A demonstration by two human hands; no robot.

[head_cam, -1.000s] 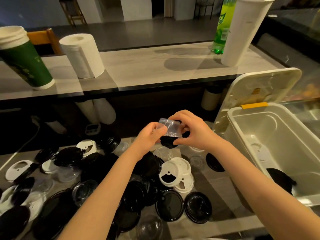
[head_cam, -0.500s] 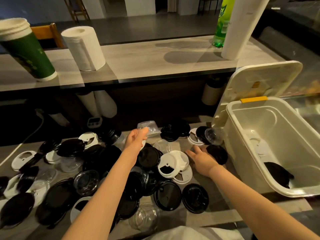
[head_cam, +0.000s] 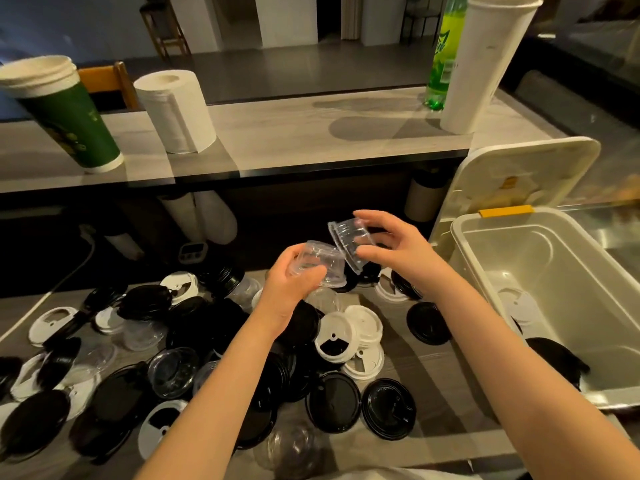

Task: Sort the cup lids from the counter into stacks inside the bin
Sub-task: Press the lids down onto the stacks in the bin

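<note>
Bin (head_cam: 519, 258): holding just a few white and black lids, stacks barely starting.
Counter (head_cam: 433, 372): carrying most lids, lying unsorted.
Left hand (head_cam: 287, 289): gripping first clear lid (head_cam: 322, 266).
Right hand (head_cam: 398, 251): pinching second clear lid (head_cam: 349, 240), nesting them.

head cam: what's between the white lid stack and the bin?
One black lid lies flat on the counter between the white lid stack and the near wall of the bin; the rest that shows is bare counter. Head view.
</note>
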